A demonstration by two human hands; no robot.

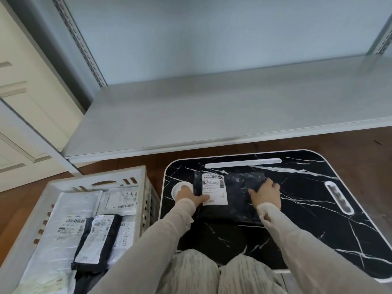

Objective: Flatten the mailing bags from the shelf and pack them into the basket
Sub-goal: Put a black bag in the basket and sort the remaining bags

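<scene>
Nearest the camera, two knees in pale ribbed fabric sit at the near edge of a black marble-patterned tray table (297, 240), and both arms in light sleeves reach forward over it. To the left of the table stands a white slotted basket (27, 236) holding several mailing bags: a black bag with a white label (97, 240) lies on top of white bags (70, 209) that fill the rest. On the table, toward its far left part, lies a black mailing bag (237, 196) with a white shipping label (214, 187) on its left end. The left hand (188, 197) rests at the bag's left edge, fingers laid on the lower corner of the label, pressing down flat rather than gripping. The right hand (266, 193) lies open, palm down, on the right half of the bag. Just left of the bag, partly under the left hand, is a round white recess (178, 188) in the tabletop. Along the table's far edge runs a long white slot (244, 162), and near its right edge an oval one (339, 197). Beyond the table is the grey metal shelf (212, 107).
</scene>
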